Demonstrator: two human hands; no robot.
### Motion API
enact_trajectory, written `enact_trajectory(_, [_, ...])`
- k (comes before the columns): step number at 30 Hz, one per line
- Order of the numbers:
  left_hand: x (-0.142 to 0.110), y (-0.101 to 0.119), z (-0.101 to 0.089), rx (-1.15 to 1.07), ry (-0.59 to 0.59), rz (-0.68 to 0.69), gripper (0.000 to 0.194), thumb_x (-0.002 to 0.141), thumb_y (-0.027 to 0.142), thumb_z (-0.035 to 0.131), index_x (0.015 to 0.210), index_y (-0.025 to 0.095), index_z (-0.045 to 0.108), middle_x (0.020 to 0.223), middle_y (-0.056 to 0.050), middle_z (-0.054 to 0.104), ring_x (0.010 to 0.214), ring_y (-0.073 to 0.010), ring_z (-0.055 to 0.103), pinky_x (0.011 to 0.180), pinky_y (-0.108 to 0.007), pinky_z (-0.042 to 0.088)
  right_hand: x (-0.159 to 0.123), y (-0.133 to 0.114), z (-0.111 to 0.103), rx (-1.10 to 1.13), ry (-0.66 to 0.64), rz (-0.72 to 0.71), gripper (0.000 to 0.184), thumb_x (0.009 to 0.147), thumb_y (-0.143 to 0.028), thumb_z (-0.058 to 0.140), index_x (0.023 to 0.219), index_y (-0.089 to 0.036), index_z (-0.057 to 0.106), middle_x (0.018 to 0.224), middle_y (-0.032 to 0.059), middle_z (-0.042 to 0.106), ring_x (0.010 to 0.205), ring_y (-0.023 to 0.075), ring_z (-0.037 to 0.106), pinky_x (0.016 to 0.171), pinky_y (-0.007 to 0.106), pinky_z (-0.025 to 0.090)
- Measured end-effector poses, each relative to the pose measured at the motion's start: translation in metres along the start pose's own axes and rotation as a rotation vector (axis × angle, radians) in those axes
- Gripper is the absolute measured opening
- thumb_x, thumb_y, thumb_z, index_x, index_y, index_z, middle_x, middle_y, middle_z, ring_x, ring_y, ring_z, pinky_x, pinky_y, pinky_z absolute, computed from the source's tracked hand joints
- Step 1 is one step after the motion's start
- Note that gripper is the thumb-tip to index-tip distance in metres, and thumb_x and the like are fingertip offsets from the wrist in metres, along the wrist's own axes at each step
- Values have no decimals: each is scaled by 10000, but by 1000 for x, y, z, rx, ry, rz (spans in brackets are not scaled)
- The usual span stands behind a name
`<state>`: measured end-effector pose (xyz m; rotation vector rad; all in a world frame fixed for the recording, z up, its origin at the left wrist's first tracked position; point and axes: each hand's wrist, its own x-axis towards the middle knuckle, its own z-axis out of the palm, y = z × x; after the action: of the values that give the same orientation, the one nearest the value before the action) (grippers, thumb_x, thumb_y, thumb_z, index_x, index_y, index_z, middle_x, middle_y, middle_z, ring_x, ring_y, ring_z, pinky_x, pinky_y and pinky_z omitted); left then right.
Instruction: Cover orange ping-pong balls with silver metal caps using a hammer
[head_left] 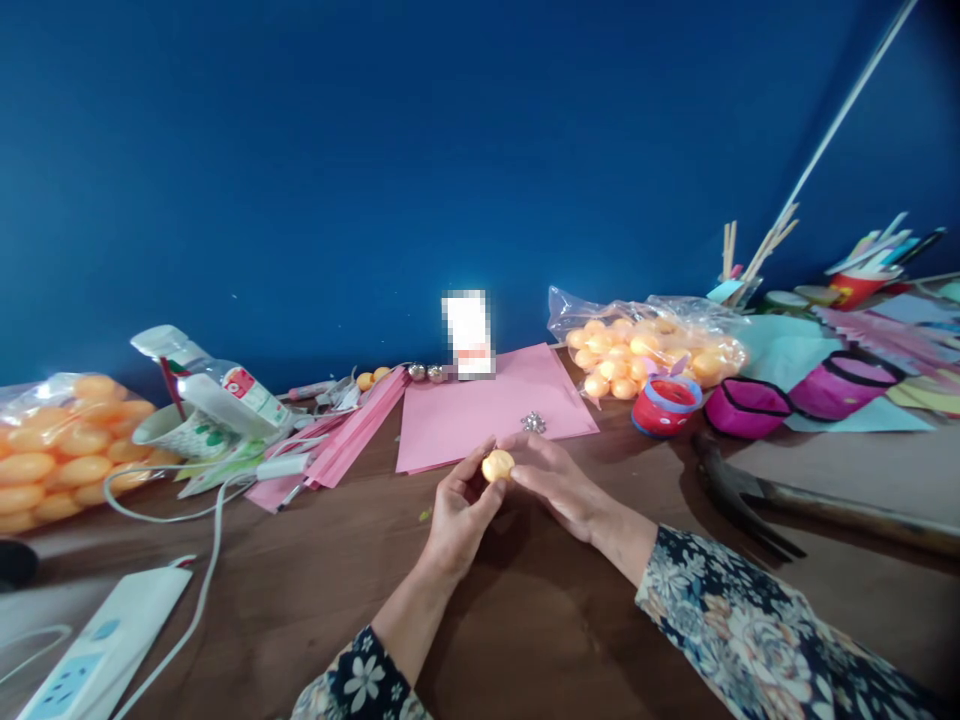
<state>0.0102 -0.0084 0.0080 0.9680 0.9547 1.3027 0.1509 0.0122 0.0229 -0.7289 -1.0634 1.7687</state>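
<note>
A pale orange ping-pong ball [497, 466] is pinched between the thumb and fingers of my left hand [459, 515], just above the brown table. My right hand [564, 487] is at the ball's right side, its fingers stretched and its thumb apart from them. Whether the right thumb touches the ball, I cannot tell. Behind both hands lie pink paper sheets [472, 415], and a small pile of silvery bits [533, 423] rests on them.
Clear bags of orange balls [622, 355] stand right and far left. A hammer [757, 495] lies at right, near a red tape-like roll [664, 408] and magenta pouches [748, 408]. A power strip [112, 640], white cable [214, 560], cup [169, 432] and bottle [251, 390] occupy the left.
</note>
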Motion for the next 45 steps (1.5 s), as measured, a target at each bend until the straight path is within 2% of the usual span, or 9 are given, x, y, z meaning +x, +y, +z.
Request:
enact_trajectory(5, [-2,6,5,99,-20,16,555,645,236,721,1174,161,571,1160,-113,624,1054,-257,578,913,-368,458,1,-1,1,-21,40,-13,248,684,-237,671,886,-202,531,825,-8,630,784,144,598,699,259,450])
enact_trajectory(10, [-2,6,7,56,1,8,558,626,226,734,1159,170,579,1163,-103,625,1068,-256,572,917,-364,458,1,-3,3,-18,55,1,166,738,-272,607,876,-202,547,852,-1,628,783,146,593,688,264,458])
enact_trajectory(16, [1,4,2,58,28,23,551,661,249,712,1182,146,561,1133,-117,639,1088,-263,558,939,-378,437,0,-4,4,-65,16,-21,295,658,-218,668,926,-210,544,875,3,635,836,164,594,764,300,452])
enact_trajectory(23, [1,4,4,149,2,58,528,633,247,728,1134,147,597,1145,-116,634,1050,-265,585,923,-378,449,-1,0,3,-146,34,-57,271,702,-268,654,932,-206,523,846,0,626,792,151,591,736,291,452])
enact_trajectory(26, [1,4,4,151,2,62,506,650,242,716,1130,137,597,1142,-118,635,1068,-262,573,941,-382,434,-1,-2,4,-149,35,-63,284,700,-262,647,955,-201,537,871,8,625,835,160,589,762,297,451])
enact_trajectory(30, [2,4,4,155,25,66,501,649,229,715,1128,137,599,1113,-107,651,1073,-258,569,951,-383,424,-1,-4,5,-142,18,-55,310,670,-244,655,961,-204,554,888,8,625,887,173,580,795,307,447])
enact_trajectory(38, [1,2,7,207,72,95,458,612,210,731,1059,166,639,1103,-88,651,986,-236,611,868,-340,482,-1,1,3,-200,38,-85,273,706,-292,642,948,-209,546,803,-1,611,830,169,586,766,310,460])
enact_trajectory(45, [2,1,5,230,118,113,452,590,198,743,1031,159,654,1078,-92,663,972,-238,617,865,-336,480,-2,-1,6,-264,21,-109,332,675,-276,655,983,-219,545,857,3,617,837,171,578,761,310,464])
